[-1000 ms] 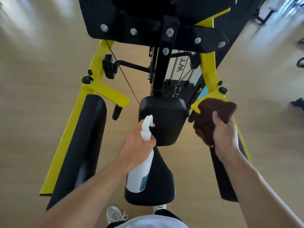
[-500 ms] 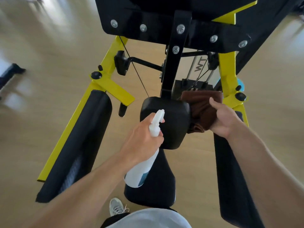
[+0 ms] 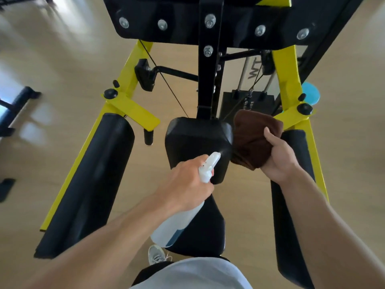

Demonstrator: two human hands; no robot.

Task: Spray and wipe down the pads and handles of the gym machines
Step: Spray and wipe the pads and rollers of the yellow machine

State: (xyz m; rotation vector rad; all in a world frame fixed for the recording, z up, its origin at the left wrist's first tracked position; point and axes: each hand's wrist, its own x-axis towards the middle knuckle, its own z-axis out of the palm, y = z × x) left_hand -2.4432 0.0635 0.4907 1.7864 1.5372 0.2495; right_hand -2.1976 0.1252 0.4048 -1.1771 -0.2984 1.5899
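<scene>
Head view: left hand (image 3: 188, 182) grips the half-hidden spray bottle (image 3: 177, 224); right hand (image 3: 279, 159) clutches brown cloth (image 3: 253, 136).

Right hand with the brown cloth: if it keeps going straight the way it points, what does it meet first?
Most likely the right side of the centre black pad. The right hand holds the brown cloth right beside that edge; whether they already touch is unclear.

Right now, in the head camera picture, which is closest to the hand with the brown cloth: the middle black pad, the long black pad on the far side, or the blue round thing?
From the right hand holding the brown cloth:
1. Middle black pad, just left of the cloth.
2. Blue round thing, up behind the yellow frame.
3. Long black pad, on the far left side.
</scene>
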